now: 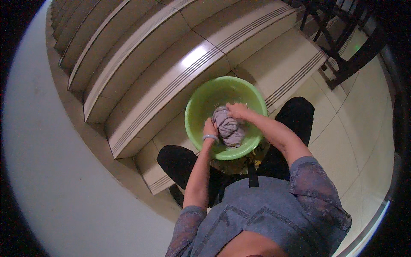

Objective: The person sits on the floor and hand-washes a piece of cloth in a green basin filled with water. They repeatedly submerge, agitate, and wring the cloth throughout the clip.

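A bunched greyish cloth (228, 127) lies inside a round green plastic basin (196, 96). My left hand (210, 127), with a pale bangle at the wrist, presses against the cloth's left side. At the cloth's upper right, my right hand (237, 111) has its fingers bent over the edge of the fabric. Both hands are down within the basin's rim. Small bright glints show near the right hand and the lower end of the cloth. Whether liquid lies under the cloth is hard to tell.
The basin rests at the bottom of a tiled staircase (179, 74) with grooved step edges. A pale wall (64, 154) runs along the left. Dark railing (346, 61) stands at the upper right, beside tiled floor (340, 128). My black-clad knees (297, 112) flank the basin.
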Demonstrator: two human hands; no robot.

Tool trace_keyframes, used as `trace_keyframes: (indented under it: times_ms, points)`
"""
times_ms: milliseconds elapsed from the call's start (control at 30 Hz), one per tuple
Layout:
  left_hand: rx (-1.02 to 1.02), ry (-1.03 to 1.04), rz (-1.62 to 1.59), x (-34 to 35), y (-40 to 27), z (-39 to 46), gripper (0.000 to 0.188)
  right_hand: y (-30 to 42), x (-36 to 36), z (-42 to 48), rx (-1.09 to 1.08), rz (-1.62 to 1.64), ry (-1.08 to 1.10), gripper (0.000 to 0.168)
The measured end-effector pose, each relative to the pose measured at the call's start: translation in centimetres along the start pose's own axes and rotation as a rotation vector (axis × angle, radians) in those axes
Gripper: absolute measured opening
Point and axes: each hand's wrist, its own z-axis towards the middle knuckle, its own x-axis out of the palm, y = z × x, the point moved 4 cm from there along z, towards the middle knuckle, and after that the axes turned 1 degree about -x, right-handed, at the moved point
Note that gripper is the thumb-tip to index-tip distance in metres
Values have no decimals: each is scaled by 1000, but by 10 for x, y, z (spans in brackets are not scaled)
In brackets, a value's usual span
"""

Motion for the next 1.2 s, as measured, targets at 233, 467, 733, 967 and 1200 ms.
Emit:
trace_keyframes:
  times_ms: [233, 467, 733, 967, 1200]
  points:
    - [-97, -211, -340, -12, 3, 0, 32, -5, 3, 8, 83, 25, -252, 37]
    - [108, -16, -462, 0, -19, -5, 28, -6, 16, 10, 176, 205, -317, 28]
    - [-67, -258, -779, -9, 9, -1, 16, -5, 15, 17, 22, 336, -460, 16]
    - [-408, 152, -1568, 9, -10, -3, 36, 95, -15, -39, -16, 635, -310, 28]
    - [-234, 202, -1215, 3, -61, -30, 45, 38, -11, -21, 42, 417, -666, 28]
